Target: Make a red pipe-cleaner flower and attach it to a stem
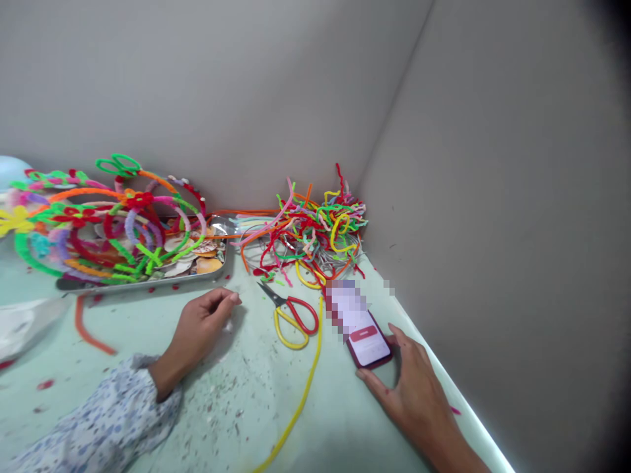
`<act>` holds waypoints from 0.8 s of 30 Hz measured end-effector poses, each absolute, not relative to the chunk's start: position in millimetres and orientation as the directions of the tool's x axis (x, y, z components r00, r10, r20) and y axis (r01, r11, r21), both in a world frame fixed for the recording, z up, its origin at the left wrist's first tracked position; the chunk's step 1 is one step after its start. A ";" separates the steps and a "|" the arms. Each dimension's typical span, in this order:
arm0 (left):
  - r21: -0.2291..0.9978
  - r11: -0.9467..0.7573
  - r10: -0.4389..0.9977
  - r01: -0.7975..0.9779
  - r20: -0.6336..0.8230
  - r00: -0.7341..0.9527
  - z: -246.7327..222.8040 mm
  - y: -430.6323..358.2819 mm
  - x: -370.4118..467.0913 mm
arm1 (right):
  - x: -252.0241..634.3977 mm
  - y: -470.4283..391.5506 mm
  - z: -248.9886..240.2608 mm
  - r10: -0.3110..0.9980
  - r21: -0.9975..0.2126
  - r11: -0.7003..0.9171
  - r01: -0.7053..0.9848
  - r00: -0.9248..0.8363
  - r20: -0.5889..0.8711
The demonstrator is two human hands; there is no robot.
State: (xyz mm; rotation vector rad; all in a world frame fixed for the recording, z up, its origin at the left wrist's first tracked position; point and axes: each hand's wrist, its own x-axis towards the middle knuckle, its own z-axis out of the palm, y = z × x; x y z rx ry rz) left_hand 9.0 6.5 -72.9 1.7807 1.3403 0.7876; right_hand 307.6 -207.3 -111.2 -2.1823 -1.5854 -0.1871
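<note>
My right hand (419,387) has its thumb and fingers around the lower end of a smartphone (369,341) in a dark red case, which lies on the table. The phone's screen is lit, and its upper part is blurred. My left hand (204,322) rests on the table with its fingers curled in, and I see nothing in them. Between the hands lie scissors (290,315) with one red and one yellow handle, blades slightly apart. A yellow pipe cleaner (303,394) runs down the table beside them.
A metal tray (148,284) holds shells and headbands (133,223) wrapped in colourful pipe cleaners. Tangled pipe cleaners (320,226) are heaped in the corner by the grey wall (256,98). An orange strip (89,328) and a white plastic bag (29,325) lie at the left.
</note>
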 end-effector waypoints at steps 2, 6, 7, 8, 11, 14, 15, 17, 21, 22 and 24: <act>0.853 -0.160 0.965 0.497 0.029 0.260 -72.8 6.6 8.8 | 308.0 -207.7 -111.5 0.869 -0.267 -0.253 0.930 0.340 0.359; 0.853 -0.155 0.965 0.498 0.023 0.261 -73.9 7.0 8.0 | 308.5 -207.9 -112.1 0.867 -0.264 -0.260 0.929 0.345 0.359; 0.853 -0.156 0.965 0.499 0.022 0.263 -74.2 7.0 7.8 | 308.5 -207.9 -112.2 0.866 -0.262 -0.258 0.930 0.343 0.363; 0.852 -0.156 0.964 0.500 0.021 0.265 -74.4 7.0 7.7 | 308.4 -207.8 -112.3 0.866 -0.260 -0.255 0.931 0.340 0.368; 0.853 -0.151 0.964 0.499 0.016 0.264 -74.6 6.7 8.0 | 308.3 -206.9 -113.2 0.860 -0.257 -0.247 0.934 0.334 0.387; 0.850 -0.158 0.964 0.502 0.022 0.266 -74.1 6.9 8.8 | 308.6 -204.9 -114.6 0.851 -0.258 -0.263 0.930 0.349 0.392; 0.849 -0.163 0.963 0.504 0.025 0.269 -73.8 7.0 9.0 | 308.8 -204.1 -115.0 0.848 -0.259 -0.272 0.927 0.358 0.392; 0.846 -0.171 0.961 0.504 0.031 0.274 -73.4 7.4 9.2 | 309.3 -203.0 -115.7 0.839 -0.261 -0.286 0.922 0.372 0.396; 0.845 -0.178 0.961 0.504 0.039 0.273 -72.6 7.1 8.9 | 310.7 -202.4 -116.1 0.836 -0.265 -0.291 0.919 0.379 0.396; 0.845 -0.176 0.962 0.505 0.038 0.271 -72.5 6.8 8.9 | 311.0 -202.4 -116.2 0.838 -0.269 -0.291 0.918 0.381 0.392; 0.846 -0.172 0.963 0.505 0.036 0.268 -72.3 6.5 9.1 | 311.4 -202.6 -116.3 0.840 -0.277 -0.288 0.917 0.381 0.386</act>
